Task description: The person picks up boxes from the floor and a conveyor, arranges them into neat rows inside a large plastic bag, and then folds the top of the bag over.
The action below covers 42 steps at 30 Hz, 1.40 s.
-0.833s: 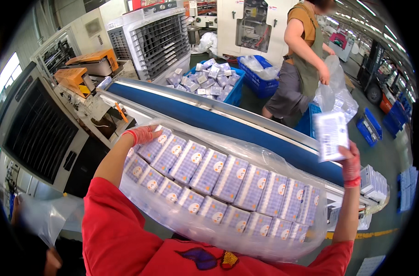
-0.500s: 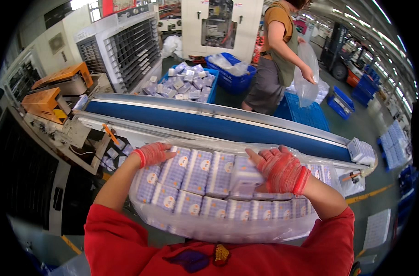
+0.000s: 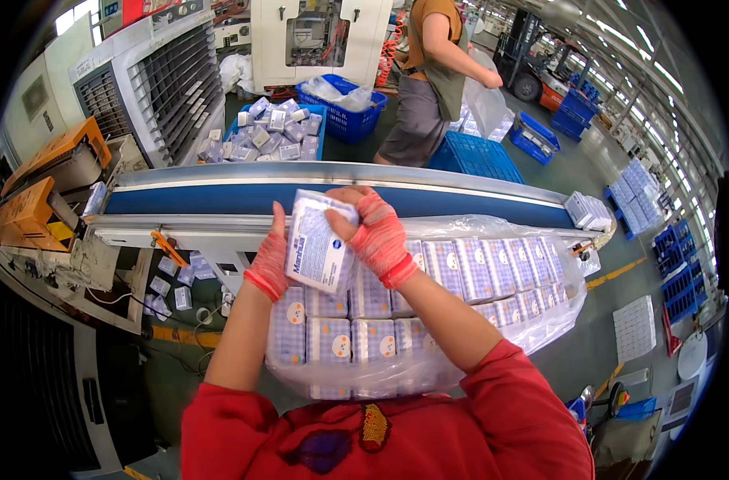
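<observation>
Just above the clear bag of stacked packets [image 3: 476, 276], both gloved hands, left hand [image 3: 270, 260] and right hand [image 3: 376, 232], grip one soft white packet [image 3: 320, 244], which could slip onto the blue conveyor belt [image 3: 220, 198] if the pinch loosens.

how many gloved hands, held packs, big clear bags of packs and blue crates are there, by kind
red knit-gloved hands: 2, left hand and right hand
white soft pack held between both hands: 1
large clear plastic bag of small packs: 1
blue plastic crates with contents behind the blue conveyor belt: 2, and
total: 6
</observation>
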Tool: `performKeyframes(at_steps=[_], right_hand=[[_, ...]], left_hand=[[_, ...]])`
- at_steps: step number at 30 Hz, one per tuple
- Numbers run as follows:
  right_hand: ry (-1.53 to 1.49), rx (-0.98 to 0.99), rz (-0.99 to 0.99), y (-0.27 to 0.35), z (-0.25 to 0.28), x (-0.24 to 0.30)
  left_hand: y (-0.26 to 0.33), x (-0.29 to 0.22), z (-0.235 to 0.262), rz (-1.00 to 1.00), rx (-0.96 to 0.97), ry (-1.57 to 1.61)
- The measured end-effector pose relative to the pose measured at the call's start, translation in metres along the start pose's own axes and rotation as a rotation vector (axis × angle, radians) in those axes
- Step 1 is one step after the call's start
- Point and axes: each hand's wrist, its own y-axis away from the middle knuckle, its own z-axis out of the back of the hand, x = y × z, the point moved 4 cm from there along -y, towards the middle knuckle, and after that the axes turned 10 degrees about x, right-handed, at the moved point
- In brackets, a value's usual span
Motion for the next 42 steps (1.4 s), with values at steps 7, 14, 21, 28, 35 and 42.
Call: performKeyframes(at_steps=[7, 14, 21, 28, 35, 42], right_hand=[[0.561, 0.253, -0.172, -0.019, -0.034, 0.037], [0.723, 0.550, -0.424, -0.038, -0.056, 0.012], [0.334, 0.285, -0.365, -0.007, -0.067, -0.029], [0.382, 0.338, 0.269, 0.030, -0.050, -0.003], [0.420, 0.372, 0.388, 0.049, -0.114, -0.001], [0.056, 0.651, 0.229, 0.024, -0.067, -0.046]], left_hand=[[0.004, -0.006, 0.010, -0.182, -0.260, -0.174], [-0.009, -0.020, 0.002, -0.402, -0.332, -0.721], [0.024, -0.023, -0.009, -0.598, -0.450, -1.571], [0.049, -0.039, 0.032, -0.072, -0.638, -1.801], [0.047, -0.051, 0.014, -0.156, -0.490, -0.651], [0.066, -0.058, -0.024, -0.491, -0.452, -1.386]])
